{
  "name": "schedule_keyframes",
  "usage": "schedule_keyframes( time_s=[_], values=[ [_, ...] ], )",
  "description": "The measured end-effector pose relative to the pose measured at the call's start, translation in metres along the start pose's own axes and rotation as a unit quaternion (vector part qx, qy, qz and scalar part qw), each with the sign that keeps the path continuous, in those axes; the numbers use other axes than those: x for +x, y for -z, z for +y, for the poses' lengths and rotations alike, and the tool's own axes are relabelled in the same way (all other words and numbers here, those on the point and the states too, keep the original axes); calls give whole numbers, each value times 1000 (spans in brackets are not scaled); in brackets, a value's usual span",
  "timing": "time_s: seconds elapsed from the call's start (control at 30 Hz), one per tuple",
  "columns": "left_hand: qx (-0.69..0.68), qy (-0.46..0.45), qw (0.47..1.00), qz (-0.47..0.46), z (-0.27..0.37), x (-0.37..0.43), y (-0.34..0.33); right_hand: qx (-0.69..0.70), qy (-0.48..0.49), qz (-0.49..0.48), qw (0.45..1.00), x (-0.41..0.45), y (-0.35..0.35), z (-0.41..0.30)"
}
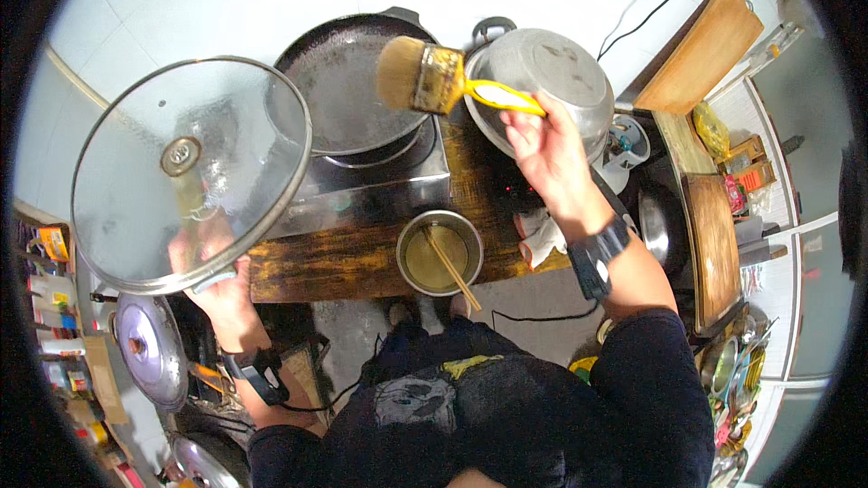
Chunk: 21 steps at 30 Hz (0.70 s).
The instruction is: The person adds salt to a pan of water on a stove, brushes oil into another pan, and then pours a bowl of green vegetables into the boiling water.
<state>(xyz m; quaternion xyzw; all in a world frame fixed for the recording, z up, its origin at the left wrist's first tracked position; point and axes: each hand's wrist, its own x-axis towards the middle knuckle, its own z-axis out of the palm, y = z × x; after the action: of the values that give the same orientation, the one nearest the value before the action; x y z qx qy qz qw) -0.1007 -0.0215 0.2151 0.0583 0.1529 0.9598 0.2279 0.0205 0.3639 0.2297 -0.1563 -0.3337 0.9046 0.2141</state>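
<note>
My left hand (213, 271) holds a large glass pan lid (230, 129) with a metal rim, tilted up at the left; part of the hand shows through the glass. In my right hand (542, 142) is a wide bristle brush (434, 78) by its yellow handle, raised over the right edge of a black flat pan (346, 88). That pan rests on a stove (380, 179) with a steel top. Nearer to me, a round metal pot (402, 254) of yellowish liquid stands on the dark wooden counter (325, 264). A pair of chopsticks (447, 264) leans in it.
An upturned metal basin (566, 68) covers a black-handled pan right of the stove. A white cloth (539, 237) lies near the counter's front edge. Wooden boards (712, 244) and a metal bowl (656, 224) are at the right. A lid (152, 352) and shelves of bottles are at the left.
</note>
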Motion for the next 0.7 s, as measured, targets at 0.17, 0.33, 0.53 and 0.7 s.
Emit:
schedule_keyframes(
  time_s=[0.17,0.33,0.53,0.7],
  values=[
    [20,-11,999,-26,13,9,8,-131,-27,11,991,-69,54,1],
    [154,-58,984,66,3,20,-25,-307,-34,-54,949,-107,96,42],
    [207,-6,974,88,-15,59,-65,-583,161,-193,773,-106,119,86],
    [283,18,954,100,-19,89,-87,-614,260,-241,706,-108,116,90]
  ],
)
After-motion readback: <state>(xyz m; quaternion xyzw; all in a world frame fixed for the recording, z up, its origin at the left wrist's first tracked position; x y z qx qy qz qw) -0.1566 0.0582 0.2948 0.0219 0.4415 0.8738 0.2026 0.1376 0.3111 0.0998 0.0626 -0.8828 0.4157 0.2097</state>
